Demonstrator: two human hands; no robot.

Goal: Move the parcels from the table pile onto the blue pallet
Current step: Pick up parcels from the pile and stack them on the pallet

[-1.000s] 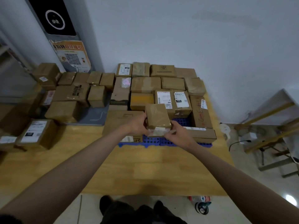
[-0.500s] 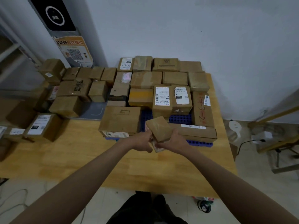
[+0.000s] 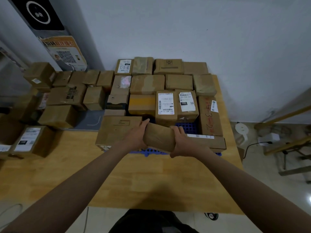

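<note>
1. a small brown parcel (image 3: 159, 137) is held between both hands, over the near edge of the blue pallet (image 3: 186, 126), which is taken as the landmark.
2. the left hand (image 3: 136, 137) is pressed against the parcel's left end, with the thumb seen laid over its top edge; the other fingers are hidden behind the parcel.
3. the right hand (image 3: 182, 143) is wrapped round the parcel's right end, with the fingers curled over the top.
4. the parcel is tilted, its far left corner raised; whether it touches the pallet cannot be told.
5. a bare patch of the pallet's grid is seen just beyond the parcel, and a strip of its near edge shows below the hands.
6. a large flat box (image 3: 117, 130) is set on the pallet's near left corner, just beside the left hand.
7. a long low box (image 3: 208, 142) is laid along the pallet's near right edge, just beside the right hand.
8. a box with red writing (image 3: 209, 116) lies at the pallet's right side, and two labelled boxes (image 3: 176, 105) stand just beyond the bare patch.
9. the pile (image 3: 67, 96) is spread well left of the pallet, on the wooden table (image 3: 151, 182).
</note>
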